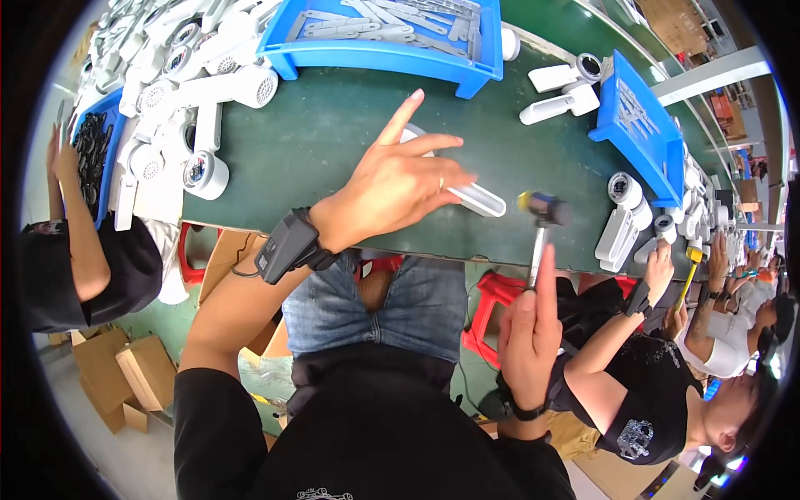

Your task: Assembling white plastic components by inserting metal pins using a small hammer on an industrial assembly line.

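Note:
On the green table in front of me lies a white, long, hollow-sided handle part (478,201), its other end partly hidden under my left hand (400,179). The fingers of that hand are spread out over the part; whether they press on it I cannot tell. My right hand (531,337) is closed around a small hammer (540,242), its index finger stretched along the metal shaft. The hammer's dark and yellow head is blurred and hovers just right of the part's near end.
A blue tray (375,55) of flat grey-white strips stands at the far side, with another blue tray (637,137) to the right. White fan-like housings (206,174) heap up at the left; more (621,221) lie right. Co-workers sit on both sides, one hand (658,271) near the right edge.

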Demonstrator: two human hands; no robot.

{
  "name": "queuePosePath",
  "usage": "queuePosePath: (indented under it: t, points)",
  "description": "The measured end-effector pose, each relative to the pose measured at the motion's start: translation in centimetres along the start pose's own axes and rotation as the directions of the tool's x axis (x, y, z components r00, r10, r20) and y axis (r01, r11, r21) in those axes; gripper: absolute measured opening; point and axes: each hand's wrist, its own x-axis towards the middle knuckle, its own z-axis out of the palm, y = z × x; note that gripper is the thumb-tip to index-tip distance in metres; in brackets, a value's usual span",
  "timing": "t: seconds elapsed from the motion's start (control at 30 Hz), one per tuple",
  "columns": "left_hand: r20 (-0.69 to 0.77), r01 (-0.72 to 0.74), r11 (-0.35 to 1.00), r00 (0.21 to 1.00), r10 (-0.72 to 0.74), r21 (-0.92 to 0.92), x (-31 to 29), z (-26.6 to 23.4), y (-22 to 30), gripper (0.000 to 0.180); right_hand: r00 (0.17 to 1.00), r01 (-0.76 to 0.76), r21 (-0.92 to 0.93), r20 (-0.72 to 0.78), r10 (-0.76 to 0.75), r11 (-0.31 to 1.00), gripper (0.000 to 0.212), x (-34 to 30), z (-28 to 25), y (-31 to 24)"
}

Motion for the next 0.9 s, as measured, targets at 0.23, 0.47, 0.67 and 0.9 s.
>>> queuePosePath:
  t: [0.23,0.47,0.67,0.9]
  points:
    - [0.082,0.21,0.978,0.974,-0.209,-0.005,0.3,-0.2,0.4,0.106,0.984,0.153,-0.103,0.106,-0.142,0.983,0.063,1.8,2.3,-1.8]
    - [0.052,0.214,0.977,0.976,-0.212,-0.021,0.2,-0.1,0.3,0.113,0.988,0.101,-0.146,0.132,-0.082,0.984,0.06,1.8,1.2,-1.7]
    - [0.109,0.166,0.985,0.981,-0.161,-0.039,0.6,-0.2,0.2,0.07,0.997,0.054,-0.269,0.064,-0.038,0.962,0.07,1.1,0.1,1.6]
    - [0.015,0.112,0.919,0.992,-0.127,0.378,-0.5,-8.4,-1.8,0.026,0.81,0.059,-0.78,-0.327,-0.486,0.623,0.031,5.3,-8.1,6.6]
